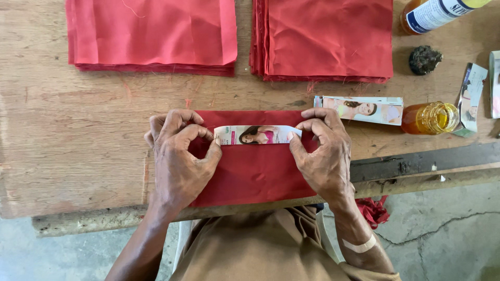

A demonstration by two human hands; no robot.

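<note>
Head view looks straight down on a worn wooden bench [78, 151] where a red cloth piece [255, 171] lies flat at the near edge, in front of the person. The left hand [179, 158] and the right hand [323, 153] rest on this cloth, one at each end of a narrow printed paper strip [258, 135] that lies across the cloth's upper part. The fingers of the left hand are pinched together on the strip's left end; the fingers of the right hand are pinched together on its right end, thumb below and forefinger above. Further back on the bench sit two stacks of folded red cloth, a left stack [151, 34] and a right stack [325, 39], well apart from the hands. To the right of the hands lies a flat printed carton [362, 108], and just beside it a small jar of amber liquid [431, 118] on its side. A dark lump [424, 59] sits near a labelled bottle [435, 13] at the far right corner
</note>
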